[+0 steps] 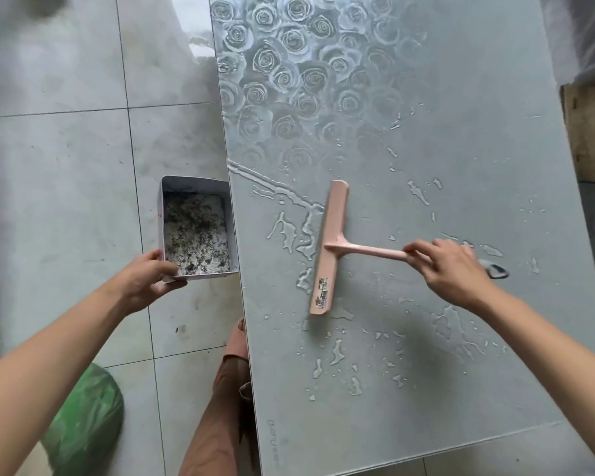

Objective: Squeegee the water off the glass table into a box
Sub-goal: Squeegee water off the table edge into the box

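Note:
A pink squeegee (330, 249) lies blade-down on the grey glass table (461, 166), its blade running near to far. My right hand (447, 266) grips the end of its handle. Puddles and drops of water (289, 231) lie left of the blade and across the near half of the glass, with a thin streak running to the table's left edge. My left hand (148, 280) holds the near left corner of a white open box (196, 231), kept against the table's left edge. The box's bottom is speckled with dark bits.
Rose patterns (289, 63) cover the table's far left part. The tiled floor (66, 166) is on the left, with a green bag (83, 424) near me. My leg and a pink slipper (236, 345) stand beside the table's left edge. A wooden piece (591, 132) is at right.

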{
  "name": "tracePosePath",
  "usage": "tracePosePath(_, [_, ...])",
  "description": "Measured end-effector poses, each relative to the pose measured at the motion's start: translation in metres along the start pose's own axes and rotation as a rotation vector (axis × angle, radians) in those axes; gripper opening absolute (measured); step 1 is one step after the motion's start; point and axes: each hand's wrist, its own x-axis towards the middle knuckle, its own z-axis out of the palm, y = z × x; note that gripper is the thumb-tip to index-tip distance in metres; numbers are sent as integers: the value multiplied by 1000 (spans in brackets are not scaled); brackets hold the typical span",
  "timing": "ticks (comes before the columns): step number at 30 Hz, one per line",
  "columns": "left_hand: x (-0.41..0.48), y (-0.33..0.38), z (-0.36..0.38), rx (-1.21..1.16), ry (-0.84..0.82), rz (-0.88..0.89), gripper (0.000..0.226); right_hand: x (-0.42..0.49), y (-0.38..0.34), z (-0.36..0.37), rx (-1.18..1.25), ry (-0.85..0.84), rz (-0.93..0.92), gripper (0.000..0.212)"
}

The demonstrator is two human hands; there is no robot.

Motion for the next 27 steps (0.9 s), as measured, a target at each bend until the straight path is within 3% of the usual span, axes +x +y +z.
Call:
tracePosePath(7, [19, 30, 3, -45, -29, -21, 33, -27, 1, -8, -37, -9, 95, 23])
tracePosePath(19, [35, 70, 3, -29, -73, 17, 44, 39, -99, -9, 47, 55, -22, 21])
tracePosePath(27, [37, 71, -1, -27, -86, 6, 36, 7, -76, -30, -68, -10, 147, 20])
